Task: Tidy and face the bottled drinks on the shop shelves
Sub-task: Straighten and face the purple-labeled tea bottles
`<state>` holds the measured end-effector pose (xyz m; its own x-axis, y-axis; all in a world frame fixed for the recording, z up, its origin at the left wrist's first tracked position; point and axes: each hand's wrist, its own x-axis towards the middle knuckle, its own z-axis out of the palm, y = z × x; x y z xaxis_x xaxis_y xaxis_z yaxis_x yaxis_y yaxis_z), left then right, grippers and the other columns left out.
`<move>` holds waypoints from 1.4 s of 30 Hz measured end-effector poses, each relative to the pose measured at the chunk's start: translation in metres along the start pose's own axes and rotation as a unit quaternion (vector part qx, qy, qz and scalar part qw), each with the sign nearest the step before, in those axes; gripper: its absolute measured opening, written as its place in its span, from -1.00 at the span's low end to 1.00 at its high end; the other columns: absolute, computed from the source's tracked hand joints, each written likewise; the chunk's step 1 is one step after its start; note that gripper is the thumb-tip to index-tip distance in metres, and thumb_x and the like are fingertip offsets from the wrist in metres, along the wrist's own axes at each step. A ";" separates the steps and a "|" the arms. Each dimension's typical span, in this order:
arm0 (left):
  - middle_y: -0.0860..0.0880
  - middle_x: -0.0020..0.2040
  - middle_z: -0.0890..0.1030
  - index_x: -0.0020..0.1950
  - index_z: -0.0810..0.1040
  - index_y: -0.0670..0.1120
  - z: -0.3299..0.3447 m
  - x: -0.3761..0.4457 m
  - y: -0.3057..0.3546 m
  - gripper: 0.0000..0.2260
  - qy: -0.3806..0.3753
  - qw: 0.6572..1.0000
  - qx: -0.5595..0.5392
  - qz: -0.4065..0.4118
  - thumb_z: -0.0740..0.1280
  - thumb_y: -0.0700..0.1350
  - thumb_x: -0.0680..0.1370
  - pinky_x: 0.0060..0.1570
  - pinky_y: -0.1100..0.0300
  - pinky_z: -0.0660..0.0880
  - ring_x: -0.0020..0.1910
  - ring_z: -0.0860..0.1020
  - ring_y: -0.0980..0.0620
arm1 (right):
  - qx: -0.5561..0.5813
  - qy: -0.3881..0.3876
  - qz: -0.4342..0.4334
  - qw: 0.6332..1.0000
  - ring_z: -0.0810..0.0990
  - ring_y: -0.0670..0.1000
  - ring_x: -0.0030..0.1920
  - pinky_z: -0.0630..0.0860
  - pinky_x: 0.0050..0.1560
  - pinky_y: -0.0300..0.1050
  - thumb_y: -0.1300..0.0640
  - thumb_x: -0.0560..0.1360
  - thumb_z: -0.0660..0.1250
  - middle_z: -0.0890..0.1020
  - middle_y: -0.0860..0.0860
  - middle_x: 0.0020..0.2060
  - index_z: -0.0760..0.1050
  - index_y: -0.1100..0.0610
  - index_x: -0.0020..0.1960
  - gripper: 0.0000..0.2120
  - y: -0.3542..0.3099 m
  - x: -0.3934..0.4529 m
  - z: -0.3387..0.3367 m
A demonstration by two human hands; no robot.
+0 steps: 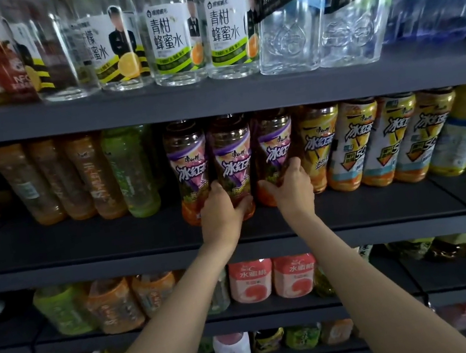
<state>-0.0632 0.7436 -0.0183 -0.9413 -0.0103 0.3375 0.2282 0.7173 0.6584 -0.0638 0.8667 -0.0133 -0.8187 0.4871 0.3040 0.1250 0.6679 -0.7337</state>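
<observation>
Both my hands reach to the middle shelf [143,237], where three purple-labelled iced tea bottles stand side by side. My left hand [220,209] curls round the base of the middle purple bottle [233,157], thumb on the front, fingers wrapped behind its lower body. My right hand [290,188] grips the low part of the right purple bottle [275,144] in the same way, with its fingers [296,164] pressed on the bottle's right flank. Holding low near the base gives, I judge, the best control for turning or sliding a bottle without tipping it. The left purple bottle [188,165] stands untouched just beside the one in my left hand. All three labels look forward, so the step in hand is probably pulling the pair to the shelf's front edge, since bare shelf shows before them.

To the right, the yellow-labelled iced tea bottles [373,137] form a close row, labels forward. To the left, the orange and green drinks [87,182] lean and sit further back; these appear still to need straightening. Above, the clear honey water bottles [172,41] and soda water bottles [284,13] stand at their shelf's front edge. Below, the pink peach drinks [251,281] face forward between blurred neighbours.
</observation>
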 end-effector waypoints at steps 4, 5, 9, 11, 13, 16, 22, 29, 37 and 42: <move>-0.14 0.16 0.55 0.27 0.34 -0.22 -0.004 0.001 -0.001 -0.49 -0.007 1.000 -0.009 0.008 0.39 0.06 0.48 0.06 0.15 0.41 0.19 0.50 -0.12 | -0.008 0.014 -0.020 1.000 0.54 0.23 0.10 0.49 -0.07 0.07 0.01 0.45 0.43 0.47 0.18 0.15 0.25 0.29 0.20 -0.46 0.001 0.000 0.003; -0.15 0.17 0.55 0.27 0.35 -0.22 -0.005 0.001 -0.001 -0.48 -0.014 1.000 -0.021 0.007 0.40 0.05 0.47 0.07 0.15 0.41 0.19 0.50 -0.12 | -0.009 0.015 -0.023 1.000 0.54 0.22 0.10 0.48 -0.08 0.06 0.01 0.45 0.43 0.46 0.18 0.15 0.24 0.29 0.20 -0.45 0.001 0.000 0.003; -0.14 0.16 0.55 0.22 0.41 -0.22 -0.016 -0.002 -0.005 -0.50 -0.041 0.996 -0.075 0.006 0.46 0.02 0.41 0.04 0.25 0.35 0.18 0.50 -0.09 | 0.000 -0.006 -0.014 1.000 0.51 0.23 0.15 0.48 -0.02 0.10 0.05 0.44 0.45 0.43 0.18 0.18 0.23 0.28 0.21 -0.46 -0.001 0.000 -0.001; -0.10 0.17 0.54 0.24 0.41 -0.19 -0.024 -0.011 -0.010 -0.48 -0.060 0.992 -0.107 0.012 0.47 0.03 0.40 0.03 0.30 0.33 0.18 0.49 -0.05 | 0.001 -0.034 -0.002 0.999 0.50 0.25 0.16 0.48 0.01 0.11 0.10 0.43 0.45 0.44 0.20 0.19 0.23 0.28 0.22 -0.46 -0.001 0.002 -0.005; -0.04 0.21 0.51 0.30 0.39 -0.15 -0.034 -0.022 -0.017 -0.45 -0.094 0.986 -0.133 0.020 0.45 0.04 0.41 0.08 0.31 0.31 0.21 0.46 0.01 | -0.005 -0.058 0.015 0.998 0.49 0.25 0.17 0.45 0.04 0.07 0.13 0.44 0.44 0.47 0.23 0.17 0.26 0.30 0.23 -0.48 0.002 0.000 -0.012; 0.01 0.22 0.49 0.34 0.36 -0.10 -0.053 -0.031 -0.029 -0.46 -0.153 0.971 -0.182 0.022 0.43 0.02 0.43 0.13 0.30 0.33 0.19 0.43 0.11 | 0.016 0.039 -0.041 0.998 0.50 0.18 0.14 0.40 0.02 -0.04 0.16 0.49 0.37 0.53 0.19 0.10 0.38 0.30 0.20 -0.64 0.001 -0.016 -0.026; -0.09 0.09 0.59 0.21 0.48 -0.14 -0.097 -0.036 -0.056 -0.67 -0.178 0.956 -0.230 0.035 0.38 -0.07 0.49 0.03 0.29 0.44 0.11 0.56 -0.02 | 0.345 -0.076 0.030 0.935 0.53 -0.08 0.04 0.52 0.02 -0.20 -0.08 0.50 0.34 0.55 -0.07 0.02 0.37 0.07 0.20 -0.63 -0.065 -0.073 -0.032; -0.08 0.12 0.53 0.28 0.47 -0.10 -0.151 -0.054 -0.083 -0.49 -0.084 0.983 -0.013 0.160 0.45 0.07 0.41 -0.06 0.26 0.33 0.11 0.50 -0.03 | 0.373 -0.087 0.156 0.911 0.60 0.07 0.07 0.62 -0.01 0.05 -0.31 0.01 0.56 0.58 0.10 0.10 0.32 0.21 0.27 0.02 -0.110 -0.123 0.010; -0.10 0.17 0.54 0.35 0.37 -0.07 -0.206 -0.060 -0.100 -0.50 -0.324 0.860 -0.372 -0.128 0.31 0.13 0.48 0.02 0.15 0.56 0.06 0.58 -0.04 | 0.515 -0.033 0.171 0.840 0.64 0.08 0.03 0.63 -0.14 -0.09 0.09 0.34 0.53 0.60 0.12 0.12 0.38 0.18 0.29 -0.40 -0.133 -0.144 -0.007; -0.13 0.21 0.55 0.27 0.39 -0.17 -0.205 -0.066 -0.092 -0.56 -0.293 0.804 -0.506 -0.113 0.36 0.00 0.48 -0.01 0.28 0.57 0.11 0.57 -0.03 | 0.543 -0.049 0.152 0.824 0.63 0.14 0.08 0.60 0.03 0.01 0.07 0.46 0.43 0.61 0.18 0.13 0.38 0.22 0.30 -0.51 -0.140 -0.146 -0.027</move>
<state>0.0286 0.5356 0.0363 -0.8748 0.4821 -0.0474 -0.1586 -0.1926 0.9684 0.0536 0.7168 0.0614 -0.8902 0.4556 -0.0053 -0.1998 -0.4008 -0.8941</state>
